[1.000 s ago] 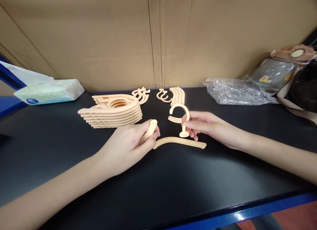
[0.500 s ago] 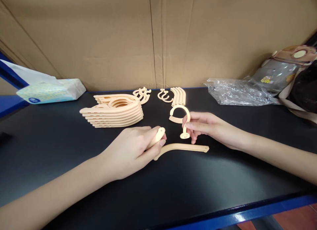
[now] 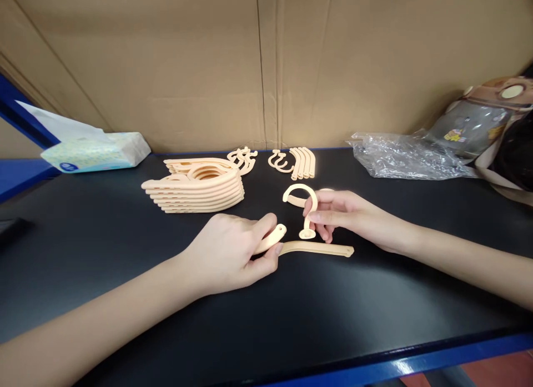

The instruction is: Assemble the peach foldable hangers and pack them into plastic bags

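Note:
Between the fingers and thumb of my left hand (image 3: 233, 254) is a cream hanger arm (image 3: 271, 238), its holed end sticking out to the right. My right hand (image 3: 345, 212) pinches a cream hanger hook (image 3: 307, 197), the curve upward and the round flanged base pointing down. The two held parts are close but apart. Below them a second, curved hanger arm (image 3: 318, 247) lies on the black table, its left end hidden by my left hand. Another cream piece (image 3: 296, 201) lies behind the hook, partly covered by my right hand.
A stack of hangers (image 3: 195, 192) stands at left. Loose hooks (image 3: 244, 160), more hooks (image 3: 281, 161) and several hanger arms (image 3: 303, 162) lie at the back. A tissue pack (image 3: 97, 152) is at far left; a clear plastic bag (image 3: 391, 156) and a bottle (image 3: 470, 123) are at right.
My left hand has shifted slightly right with the hanger arm, and more of its end shows. The hook has moved slightly left and down, closer to that end. The view has shifted a little.

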{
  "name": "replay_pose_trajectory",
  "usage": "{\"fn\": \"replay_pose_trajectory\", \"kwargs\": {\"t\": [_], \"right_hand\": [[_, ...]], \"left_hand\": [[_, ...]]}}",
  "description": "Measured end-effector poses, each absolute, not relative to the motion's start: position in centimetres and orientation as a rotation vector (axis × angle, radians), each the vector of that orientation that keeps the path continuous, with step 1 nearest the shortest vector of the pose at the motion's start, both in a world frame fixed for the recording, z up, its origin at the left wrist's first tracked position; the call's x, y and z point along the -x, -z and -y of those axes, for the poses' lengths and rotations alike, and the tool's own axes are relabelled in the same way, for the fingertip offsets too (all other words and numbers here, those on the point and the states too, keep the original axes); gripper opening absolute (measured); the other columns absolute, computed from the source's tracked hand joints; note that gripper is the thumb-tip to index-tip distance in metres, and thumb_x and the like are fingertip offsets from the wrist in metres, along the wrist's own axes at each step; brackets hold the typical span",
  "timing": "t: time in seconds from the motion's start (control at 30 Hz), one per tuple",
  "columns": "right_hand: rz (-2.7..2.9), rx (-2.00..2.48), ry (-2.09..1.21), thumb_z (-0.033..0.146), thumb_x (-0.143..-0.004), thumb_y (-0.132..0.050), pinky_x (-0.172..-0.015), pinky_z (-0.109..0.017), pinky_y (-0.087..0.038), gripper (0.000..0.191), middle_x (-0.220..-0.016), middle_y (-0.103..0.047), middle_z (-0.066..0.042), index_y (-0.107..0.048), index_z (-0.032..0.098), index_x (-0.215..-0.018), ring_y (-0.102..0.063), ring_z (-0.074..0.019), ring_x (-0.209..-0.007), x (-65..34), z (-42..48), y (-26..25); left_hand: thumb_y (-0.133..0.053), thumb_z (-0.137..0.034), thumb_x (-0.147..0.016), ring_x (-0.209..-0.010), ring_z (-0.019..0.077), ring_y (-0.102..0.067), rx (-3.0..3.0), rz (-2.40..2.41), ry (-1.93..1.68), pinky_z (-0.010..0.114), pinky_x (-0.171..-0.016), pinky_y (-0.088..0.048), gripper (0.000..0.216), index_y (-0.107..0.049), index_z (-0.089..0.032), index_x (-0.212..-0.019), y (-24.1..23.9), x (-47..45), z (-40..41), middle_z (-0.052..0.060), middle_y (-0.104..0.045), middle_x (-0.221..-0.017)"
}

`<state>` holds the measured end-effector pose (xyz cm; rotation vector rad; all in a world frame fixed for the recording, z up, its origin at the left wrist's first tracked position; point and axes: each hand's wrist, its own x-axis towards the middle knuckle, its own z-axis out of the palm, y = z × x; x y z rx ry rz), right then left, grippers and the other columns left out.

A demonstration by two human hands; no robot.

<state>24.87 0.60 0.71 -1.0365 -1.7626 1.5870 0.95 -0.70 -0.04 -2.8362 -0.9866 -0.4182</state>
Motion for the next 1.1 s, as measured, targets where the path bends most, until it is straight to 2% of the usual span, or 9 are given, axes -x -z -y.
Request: {"fn": "replay_pose_trajectory", "kwargs": {"t": [0.13, 0.27, 0.47, 0.73, 1.1], "right_hand": [[1.775, 1.028, -1.623, 0.029, -0.086, -0.065, -0.060, -0.022, -0.050, 0.012, -0.076, -0.061, 0.003, -0.060, 0.018, -0.087, -0.052, -0.0077, -0.063, -24.52, -0.68, -0.64], [1.749, 0.989, -1.651, 0.030, -0.085, -0.065, -0.060, -0.021, -0.050, 0.013, -0.078, -0.061, 0.002, -0.060, 0.018, -0.087, -0.052, -0.0078, -0.064, -24.04, -0.73, -0.61], [1.712, 0.935, -1.648, 0.026, -0.088, -0.062, -0.063, -0.022, -0.050, 0.009, -0.079, -0.061, 0.002, -0.062, 0.018, -0.087, -0.053, -0.0078, -0.066, -23.96, -0.50, -0.41], [1.622, 0.912, -1.641, 0.028, -0.088, -0.064, -0.064, -0.022, -0.047, 0.012, -0.083, -0.065, 0.001, -0.058, 0.019, -0.093, -0.053, -0.0073, -0.065, -24.41, -0.39, -0.18], [1.531, 0.883, -1.662, 0.026, -0.090, -0.062, -0.065, -0.022, -0.047, 0.012, -0.085, -0.064, 0.001, -0.057, 0.020, -0.100, -0.051, -0.0064, -0.064, -24.43, -0.31, -0.19]], "left_hand": [[-0.041, -0.030, -0.087, -0.035, 0.0108, -0.040, 2.807, 0.972, 0.591, 0.022, -0.042, -0.018, 0.010, -0.039, -0.022, -0.081, 0.40, -0.92, 0.66, -0.009, -0.040, -0.045], [-0.041, -0.025, -0.090, -0.036, 0.0083, -0.040, 2.841, 0.930, 0.762, 0.021, -0.042, -0.021, 0.011, -0.041, -0.021, -0.080, 0.59, -0.68, 0.46, -0.010, -0.043, -0.047], [-0.041, -0.021, -0.089, -0.047, 0.0082, -0.044, 2.954, 0.897, 0.768, 0.021, -0.046, -0.026, 0.010, -0.050, -0.019, -0.083, 0.47, -0.49, 0.39, -0.007, -0.052, -0.059], [-0.041, -0.014, -0.081, -0.054, 0.0100, -0.045, 2.972, 0.840, 0.739, 0.022, -0.049, -0.027, 0.012, -0.050, -0.019, -0.088, 0.55, -0.20, 0.44, -0.006, -0.050, -0.064], [-0.041, -0.019, -0.099, -0.081, 0.0150, -0.053, 3.045, 0.757, 0.706, 0.022, -0.066, -0.042, 0.016, -0.049, -0.015, -0.112, 0.31, -0.13, 0.24, 0.003, -0.055, -0.090]]}}
